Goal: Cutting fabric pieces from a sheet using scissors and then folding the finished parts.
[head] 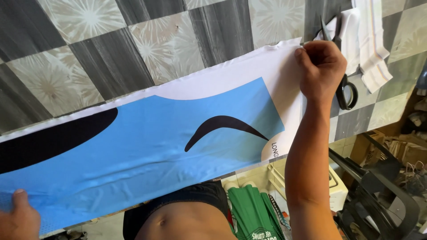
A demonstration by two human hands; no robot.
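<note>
- Head view, the fabric: a long printed fabric panel, sky blue with black curved shapes and a white border, lies stretched across the checkered tabletop. Its near edge hangs over the tabletop's front, so I judge that a tug from either end could drag it off towards the person's lap.
- Head view, right hand: the right hand is curled into a fist, pinching the far white corner of the panel. With only a corner gripped, a sharp pull could skew the weave or make the cloth slip free.
- Head view, left hand: the left hand presses flat on the near blue end, fingers fairly narrow, thumb on top and holding nothing else. Ripples show in the blue between the two hands; uneven tension would probably set them in as creases.
- Head view, scissors: black-handled scissors lie on the tabletop just beyond the right hand, partly hidden by it, blades pointing away. A careless sweep of the wrist could knock them, or snag the cloth on the blades.
- Head view, white strips: folded white cloth strips lie beside the scissors, near the tabletop's edge; a shove could push them off.
</note>
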